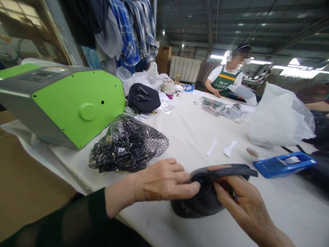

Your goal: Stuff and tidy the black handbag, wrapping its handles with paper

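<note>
Hands in a two-sided hold on a dark cap: the left hand [164, 180] pinches the near edge of the dark cap [205, 195] with fingers closed on its fabric, while the right hand [241, 202] closes thumb over and fingers under the stiff brim [228, 170], so each grip is shut on the cap. The crown rests on the white surface [195, 133] directly beneath both grips, close to the near edge. Risk, as a judgement: the hold is by edges only, so an uneven pull could crease the brim or let the soft crown slip from the left grip and slide toward the near edge. Just beyond the right grip lies a blue tray [284, 164], with a tape roll [251, 153] and two white strips [221, 148] beside it; a wide sweep of the brim could knock these. Beyond the left grip sits a patterned black bag [128, 144] and a green machine [64, 103]. A second person [226, 80] works well apart at the far end.
</note>
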